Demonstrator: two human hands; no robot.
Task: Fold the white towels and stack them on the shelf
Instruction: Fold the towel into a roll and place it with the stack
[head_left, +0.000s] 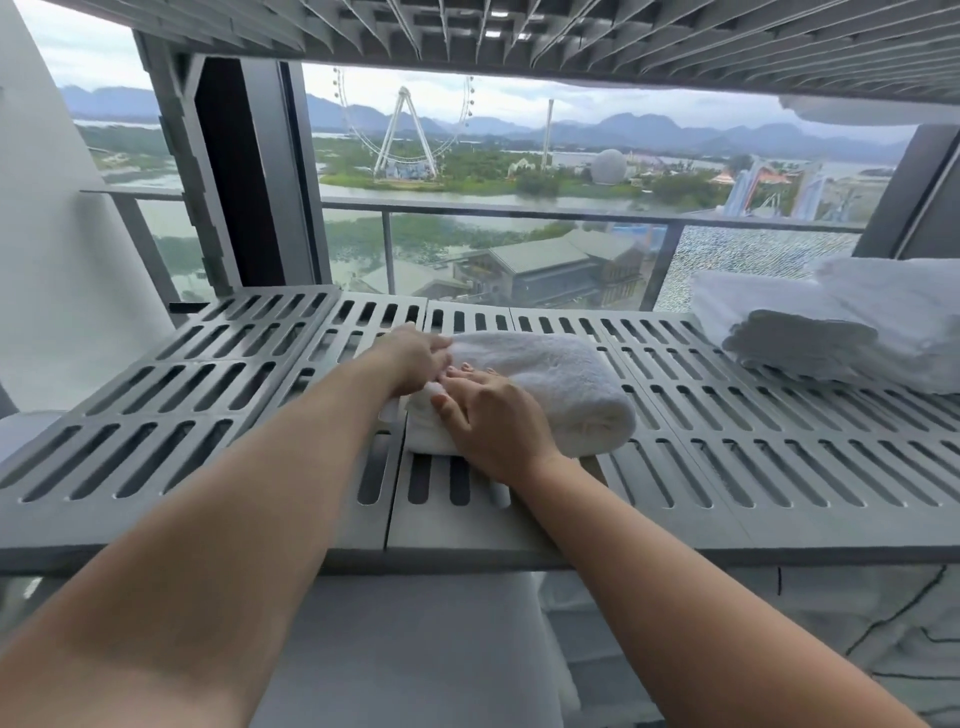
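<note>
Folded white towel (550, 384) lies mid-way along the slotted grey shelf (156, 395). Arm outstretched, left hand (415, 358) curls its fingers, pinching the towel's left end. Palm down, right hand (493, 415) lies flat with straight fingers on the towel's near side. A towel stack (831, 332) sits at far right.

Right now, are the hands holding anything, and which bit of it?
The left hand seems to pinch the folded white towel at its left end. The right hand only rests flat on the towel's near left part, gripping nothing.
</note>
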